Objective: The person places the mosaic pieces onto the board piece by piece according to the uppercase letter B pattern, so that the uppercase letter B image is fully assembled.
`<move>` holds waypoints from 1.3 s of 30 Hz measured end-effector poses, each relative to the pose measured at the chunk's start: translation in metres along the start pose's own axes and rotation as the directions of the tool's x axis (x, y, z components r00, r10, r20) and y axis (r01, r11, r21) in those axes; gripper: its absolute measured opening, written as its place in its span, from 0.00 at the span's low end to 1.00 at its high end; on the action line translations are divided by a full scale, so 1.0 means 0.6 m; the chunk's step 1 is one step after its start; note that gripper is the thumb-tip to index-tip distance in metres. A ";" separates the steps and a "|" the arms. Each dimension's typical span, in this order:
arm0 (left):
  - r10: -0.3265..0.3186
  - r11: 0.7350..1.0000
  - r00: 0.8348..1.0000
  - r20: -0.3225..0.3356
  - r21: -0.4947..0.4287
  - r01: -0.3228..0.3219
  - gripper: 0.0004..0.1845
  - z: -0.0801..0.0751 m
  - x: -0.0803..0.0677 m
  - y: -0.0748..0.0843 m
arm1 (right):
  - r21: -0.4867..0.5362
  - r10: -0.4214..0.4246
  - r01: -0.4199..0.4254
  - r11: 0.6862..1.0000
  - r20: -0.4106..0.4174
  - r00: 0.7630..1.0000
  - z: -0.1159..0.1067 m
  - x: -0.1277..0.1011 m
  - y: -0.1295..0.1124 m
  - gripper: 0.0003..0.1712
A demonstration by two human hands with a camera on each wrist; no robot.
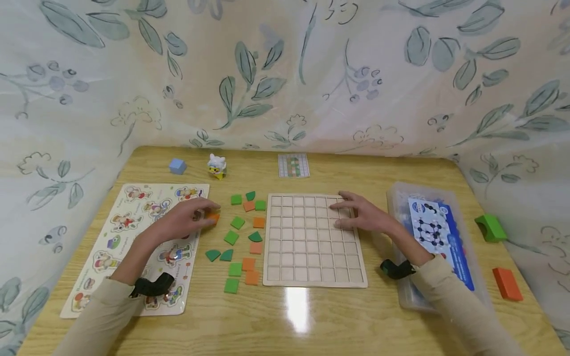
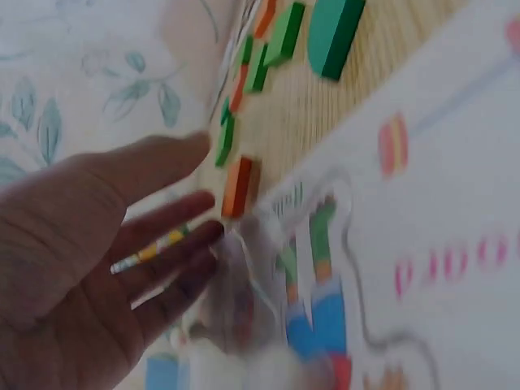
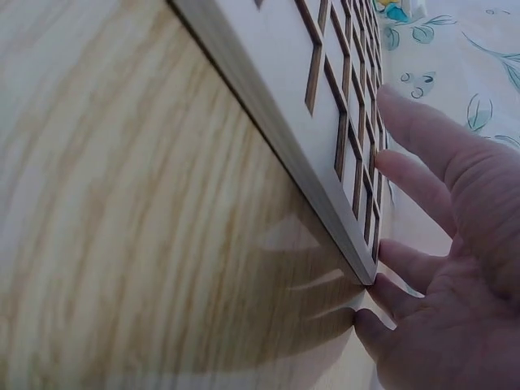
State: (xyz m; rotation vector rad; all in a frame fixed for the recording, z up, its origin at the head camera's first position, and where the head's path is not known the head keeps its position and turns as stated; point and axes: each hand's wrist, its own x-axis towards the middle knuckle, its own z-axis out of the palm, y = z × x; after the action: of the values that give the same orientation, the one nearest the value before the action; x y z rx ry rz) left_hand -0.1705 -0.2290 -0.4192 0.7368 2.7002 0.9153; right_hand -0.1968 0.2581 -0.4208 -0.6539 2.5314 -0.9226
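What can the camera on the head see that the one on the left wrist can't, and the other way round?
Only the head view shows the wooden grid board under the right hand, the clear plastic box with a blue label and the small blue cube. Only the left-wrist view shows the left hand's open palm and straight fingers. Both show the orange square tile at those fingertips, the green tiles and the cartoon-figure puzzle board.

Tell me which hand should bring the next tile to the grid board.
Left. The left hand already touches an orange tile beside the loose tiles, with straight fingers. The right hand lies flat on the grid board, away from them.
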 end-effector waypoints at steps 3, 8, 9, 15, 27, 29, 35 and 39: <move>0.002 1.000 0.998 0.056 -0.011 -0.002 0.23 0.001 -0.001 -0.013 | -0.005 -0.008 0.008 1.000 0.006 1.000 0.000 -0.002 0.004 0.29; 0.044 0.999 0.996 0.080 -0.021 -0.043 0.22 0.008 0.000 -0.025 | -0.005 -0.009 0.009 1.000 0.005 1.000 0.002 -0.006 0.010 0.30; 0.048 0.999 0.996 0.077 -0.021 -0.046 0.22 0.009 0.000 -0.026 | -0.003 -0.007 0.007 1.000 0.004 1.000 0.003 -0.006 0.011 0.30; 0.039 0.999 0.997 0.060 -0.010 -0.038 0.21 0.012 0.000 -0.024 | 0.026 0.001 0.000 1.000 -0.012 1.000 0.007 -0.004 0.011 0.27; -0.003 1.000 0.998 0.057 -0.015 0.004 0.19 0.010 0.000 -0.016 | -0.134 -0.081 0.070 0.988 -0.079 0.994 0.006 0.003 0.006 0.24; -0.007 1.000 0.998 0.059 -0.010 0.007 0.19 0.009 0.002 -0.013 | -0.156 -0.094 0.080 0.984 -0.082 0.992 0.007 0.003 0.005 0.23; -0.022 1.000 0.998 0.055 0.001 0.022 0.18 0.006 0.005 -0.008 | -0.150 -0.084 0.072 0.986 -0.074 0.994 0.008 0.003 0.004 0.23; -0.018 1.000 0.998 0.053 0.006 0.018 0.16 0.009 0.010 -0.006 | -0.151 -0.069 0.058 0.987 -0.073 0.995 0.009 0.003 0.004 0.24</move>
State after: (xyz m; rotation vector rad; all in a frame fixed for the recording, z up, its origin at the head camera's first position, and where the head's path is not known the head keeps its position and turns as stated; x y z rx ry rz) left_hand -0.1752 -0.2260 -0.4257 0.7258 2.6600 0.8721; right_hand -0.1964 0.2563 -0.4264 -0.7609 2.6825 -0.7994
